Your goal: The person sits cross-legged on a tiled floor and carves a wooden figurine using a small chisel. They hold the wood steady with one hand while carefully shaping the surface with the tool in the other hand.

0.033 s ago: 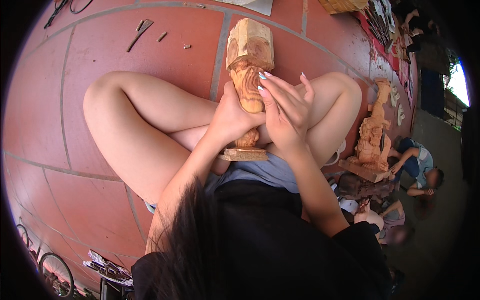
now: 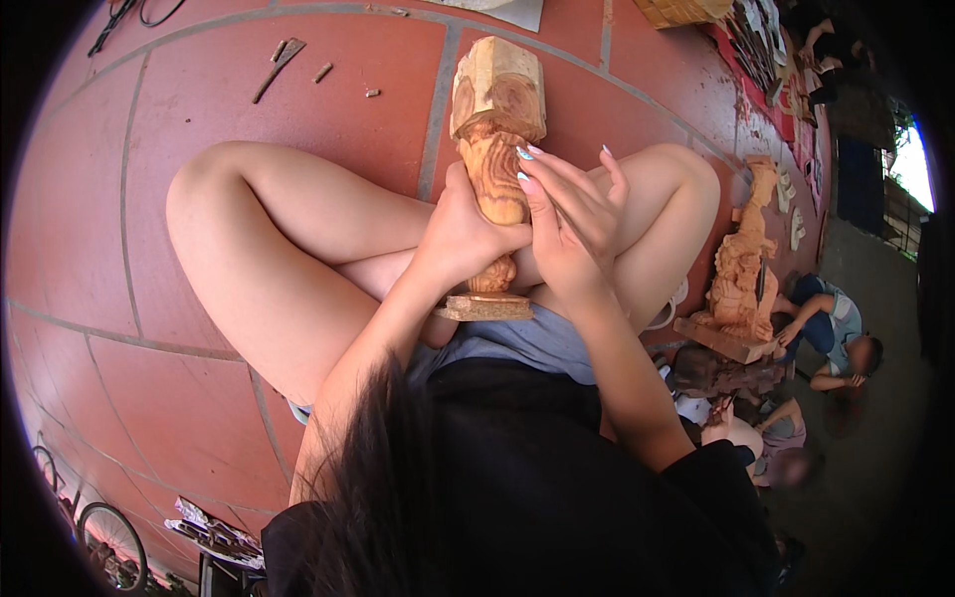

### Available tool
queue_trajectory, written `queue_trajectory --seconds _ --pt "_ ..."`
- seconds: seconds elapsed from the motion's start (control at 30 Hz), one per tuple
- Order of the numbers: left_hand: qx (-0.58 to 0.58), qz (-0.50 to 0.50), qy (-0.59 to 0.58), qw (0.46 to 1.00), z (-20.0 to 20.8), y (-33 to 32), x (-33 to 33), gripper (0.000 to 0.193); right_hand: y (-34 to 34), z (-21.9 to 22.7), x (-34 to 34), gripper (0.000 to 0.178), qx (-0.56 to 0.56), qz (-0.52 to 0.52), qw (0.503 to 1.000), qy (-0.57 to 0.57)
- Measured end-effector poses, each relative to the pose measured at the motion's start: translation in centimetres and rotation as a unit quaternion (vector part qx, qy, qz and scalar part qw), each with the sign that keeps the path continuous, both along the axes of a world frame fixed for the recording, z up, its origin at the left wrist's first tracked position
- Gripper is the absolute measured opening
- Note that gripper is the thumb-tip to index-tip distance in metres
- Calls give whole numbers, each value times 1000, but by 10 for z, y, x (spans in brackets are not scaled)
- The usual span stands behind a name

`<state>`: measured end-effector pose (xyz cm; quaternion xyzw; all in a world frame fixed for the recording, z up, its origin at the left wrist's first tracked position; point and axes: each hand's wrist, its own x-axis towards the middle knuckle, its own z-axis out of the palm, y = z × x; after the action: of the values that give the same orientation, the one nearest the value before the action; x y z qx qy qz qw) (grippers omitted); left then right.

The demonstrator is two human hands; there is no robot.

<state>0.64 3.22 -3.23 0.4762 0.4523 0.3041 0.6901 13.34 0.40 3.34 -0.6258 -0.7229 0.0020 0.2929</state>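
A carved wooden piece stands upright over my lap between my crossed legs. Its far end is a pale faceted block, its middle shows dark swirling grain, and a flat base rests near my shorts. My left hand is closed around the middle from the left, thumb lying across the near side. Against the right side of the grained middle, my right hand lays its fingertips and thumb, fingers stretched out and the little finger lifted. I make out nothing held in it, though its palm side is partly hidden.
Red floor tiles surround me, with a thin flat tool and small wood bits at the far left. On the right stands a larger wood carving, people sitting beyond it. Many hand tools lie at the far right. A bicycle wheel shows lower left.
My right hand has shifted very slightly to the right on the wood. My left hand and the carved piece stay where they were.
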Motion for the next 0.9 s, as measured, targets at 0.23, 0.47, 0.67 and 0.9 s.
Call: queue_trajectory --seconds 0.23,0.47,0.67,0.9 --pt "9 -3 2 1000 -1 0 -1 91 1 -1 1 17 8 7 1000 -18" --pt "9 -5 -2 1000 2 1 -1 91 -1 3 4 20 -1 24 999 -22" --pt "12 -8 -3 1000 3 2 -2 90 -5 6 -1 20 -8 33 999 -41" --pt "17 -17 22 999 7 2 -2 89 0 1 5 20 7 35 998 -47"
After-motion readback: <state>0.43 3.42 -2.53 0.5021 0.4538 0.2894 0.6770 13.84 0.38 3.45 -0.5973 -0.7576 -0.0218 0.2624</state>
